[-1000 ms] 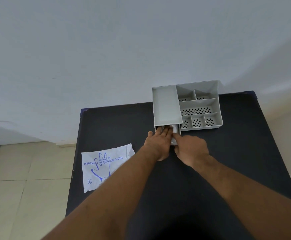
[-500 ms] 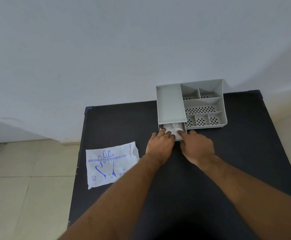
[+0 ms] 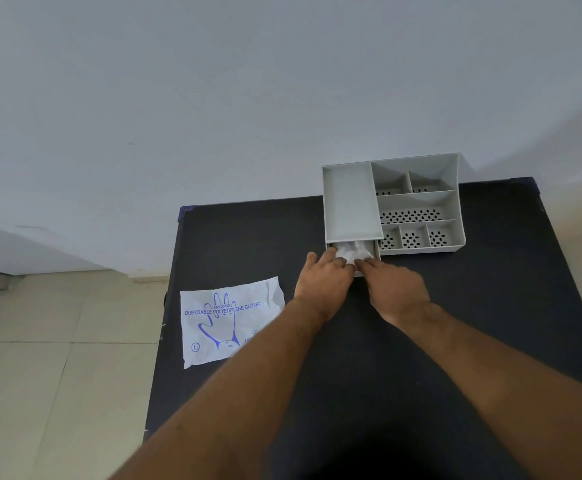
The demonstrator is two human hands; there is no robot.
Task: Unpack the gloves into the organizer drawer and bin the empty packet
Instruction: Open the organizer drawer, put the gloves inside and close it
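A grey organizer stands at the far side of the black table. Its small drawer, low on the left side, is pulled partly out toward me. Crumpled clear-white gloves lie inside it. My left hand rests at the drawer's left front, fingers spread and touching the gloves. My right hand is beside it, fingertips curled over the drawer's front edge, which the hands mostly hide. The flat white glove packet with blue print lies on the table's left edge, overhanging it slightly.
The organizer's open top has one long plain tray and several perforated compartments. A pale wall rises right behind the table. Tiled floor lies to the left. No bin is in view.
More of the drawer and the gloves in it shows now than a second ago, when both hands covered it. My hands have drawn back slightly toward me. The packet has not moved.
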